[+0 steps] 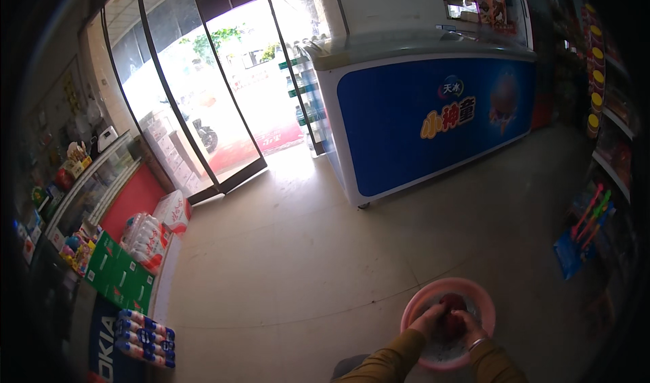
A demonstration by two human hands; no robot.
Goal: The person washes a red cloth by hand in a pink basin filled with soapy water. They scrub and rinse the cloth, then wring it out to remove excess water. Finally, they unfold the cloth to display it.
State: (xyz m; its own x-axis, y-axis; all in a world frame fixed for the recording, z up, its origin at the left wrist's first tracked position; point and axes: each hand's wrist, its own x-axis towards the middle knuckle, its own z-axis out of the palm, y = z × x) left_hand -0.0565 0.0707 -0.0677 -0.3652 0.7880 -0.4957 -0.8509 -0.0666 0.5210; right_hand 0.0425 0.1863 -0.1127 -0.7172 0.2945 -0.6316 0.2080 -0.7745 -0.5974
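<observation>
A round pink plastic basin point(489, 302) sits on the floor at the lower right, with water and some suds in it. Both hands reach into it and grip a dark red wet cloth point(453, 327), bunched up between them. On the cloth's left side is my left hand point(428, 319); my right hand point(468, 326), with a bracelet at the wrist, is on its other side. The fingers are partly hidden by the cloth and the shade. Brown sleeves cover both forearms.
A blue-and-white chest freezer point(396, 129) stands beyond the basin, near glass doors point(223, 93). Along the left counter are green cartons point(119, 274), a white carton point(175, 210) and a pack of small bottles point(145, 338). Shelves point(612, 172) line the right.
</observation>
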